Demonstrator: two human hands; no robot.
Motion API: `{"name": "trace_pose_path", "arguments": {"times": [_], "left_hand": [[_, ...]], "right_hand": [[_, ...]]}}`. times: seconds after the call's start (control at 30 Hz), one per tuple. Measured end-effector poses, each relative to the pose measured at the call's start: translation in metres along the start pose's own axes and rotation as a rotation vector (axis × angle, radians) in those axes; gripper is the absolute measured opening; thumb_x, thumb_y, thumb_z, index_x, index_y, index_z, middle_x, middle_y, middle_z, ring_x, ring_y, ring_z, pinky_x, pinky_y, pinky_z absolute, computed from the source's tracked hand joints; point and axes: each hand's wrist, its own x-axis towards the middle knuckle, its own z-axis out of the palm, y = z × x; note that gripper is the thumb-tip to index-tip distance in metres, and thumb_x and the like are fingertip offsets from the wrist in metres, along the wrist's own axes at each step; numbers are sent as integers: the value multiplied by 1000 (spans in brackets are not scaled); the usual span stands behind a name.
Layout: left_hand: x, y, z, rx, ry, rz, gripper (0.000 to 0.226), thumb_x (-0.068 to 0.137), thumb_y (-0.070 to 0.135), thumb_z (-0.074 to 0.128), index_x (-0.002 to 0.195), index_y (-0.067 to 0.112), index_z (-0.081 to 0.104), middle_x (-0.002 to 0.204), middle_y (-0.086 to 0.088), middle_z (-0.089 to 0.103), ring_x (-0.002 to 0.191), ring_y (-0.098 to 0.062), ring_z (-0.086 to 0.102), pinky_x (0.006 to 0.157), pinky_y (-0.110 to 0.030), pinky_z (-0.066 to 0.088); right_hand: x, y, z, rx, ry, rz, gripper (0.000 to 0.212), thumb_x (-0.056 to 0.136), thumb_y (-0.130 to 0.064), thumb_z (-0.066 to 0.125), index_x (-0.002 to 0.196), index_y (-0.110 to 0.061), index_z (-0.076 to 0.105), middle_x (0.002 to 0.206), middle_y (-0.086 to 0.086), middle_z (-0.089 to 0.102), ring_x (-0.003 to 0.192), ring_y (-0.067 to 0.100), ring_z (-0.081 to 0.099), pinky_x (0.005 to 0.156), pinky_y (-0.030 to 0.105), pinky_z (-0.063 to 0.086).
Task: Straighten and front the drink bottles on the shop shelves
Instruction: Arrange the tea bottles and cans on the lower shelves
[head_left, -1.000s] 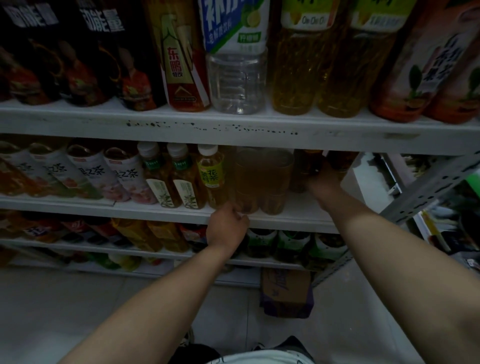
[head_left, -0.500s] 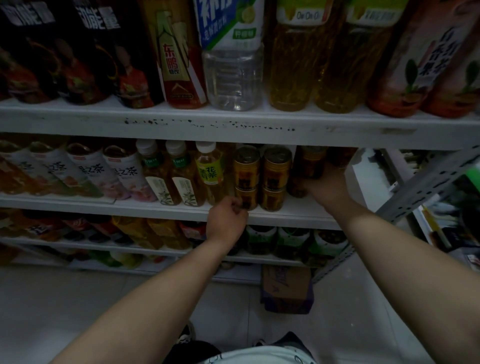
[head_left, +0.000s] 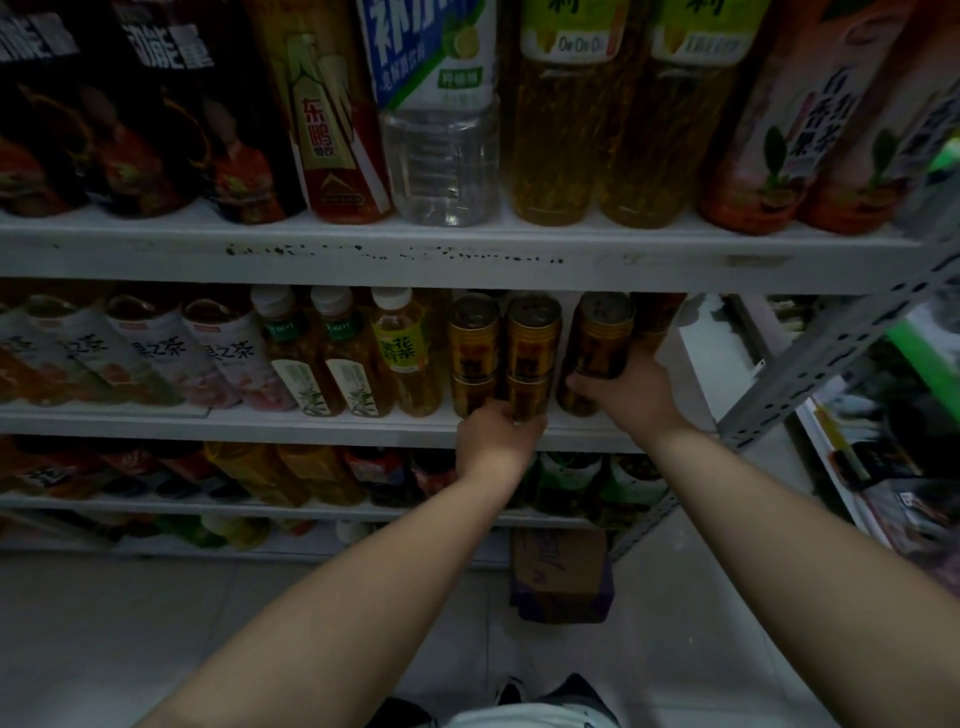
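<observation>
On the middle shelf (head_left: 363, 427) stand two stacks of gold drink cans (head_left: 503, 340), two cans high, next to a row of yellow tea bottles (head_left: 402, 353). My left hand (head_left: 496, 439) grips the bottom can of the right-hand stack (head_left: 527, 397) at the shelf's front edge. My right hand (head_left: 631, 392) holds a third stack of gold cans (head_left: 600, 332) further right, its upper can tilted slightly. Pale-labelled tea bottles (head_left: 156, 348) fill the shelf's left part.
Large bottles (head_left: 441, 114) line the top shelf above. Lower shelves hold more bottles (head_left: 291, 473). A cardboard box (head_left: 561, 571) sits on the tiled floor below the shelf's right end. A grey slotted upright (head_left: 831, 343) and a second rack stand to the right.
The gold cans have come forward to the shelf edge. My right hand has drawn its stack out from the back toward the front. My left hand moved right onto the bottom can.
</observation>
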Motion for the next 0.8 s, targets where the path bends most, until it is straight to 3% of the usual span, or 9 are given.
{"name": "trace_pose_path", "arguments": {"times": [0.07,0.17,0.27,0.37,0.47,0.57,0.7,0.8], "left_hand": [[-2,5,1,-45,31,-13,42,80,51,68,109,20,66,95,5,67,86,-15,59,71,-24,42],[-3,8,0,-44,88,-1,43,80,53,66,112,23,64,100,6,67,82,-11,53,69,-23,39],[-8,11,1,-13,101,15,35,83,52,62,101,23,66,94,3,67,80,-12,54,66,-24,37],[-12,16,4,99,46,15,41,88,55,53,81,17,65,84,-5,66,82,-25,62,60,-28,36],[-11,19,6,80,21,-64,47,89,55,51,89,12,70,91,-9,68,86,-29,61,63,-30,37],[-11,20,9,32,37,-143,45,87,53,56,92,11,71,95,-11,68,87,-30,61,62,-30,38],[-12,21,18,-23,74,-207,44,87,54,57,95,12,68,98,-11,67,89,-31,61,64,-31,39],[-14,25,26,-73,97,-249,41,87,52,58,101,14,64,100,-11,66,92,-32,62,73,-35,50]], "right_hand": [[-8,-4,-3,75,7,13,56,70,-33,82,118,-20,57,117,-3,63,107,12,58,87,23,42],[-37,-9,-9,29,298,-105,32,77,-37,68,103,-19,60,98,-3,62,88,10,60,69,20,44],[-52,-24,-9,-250,454,-608,20,81,-22,58,90,-7,66,85,8,61,78,19,56,64,24,41],[-36,-56,-8,-481,351,-920,18,83,-14,59,93,-3,69,90,14,64,82,31,59,64,33,46],[-21,-83,-2,-723,135,-883,34,85,-24,58,115,-9,62,110,13,63,95,34,59,68,38,50],[-10,-96,4,-907,40,-820,47,87,-38,55,128,-14,52,117,12,61,103,35,58,72,39,51],[7,-105,4,-996,-34,-786,51,86,-52,55,121,-15,54,114,11,61,105,33,57,77,38,49],[15,-106,4,-906,-119,-773,54,84,-48,63,125,-14,51,122,12,58,113,33,53,89,39,45]]}}
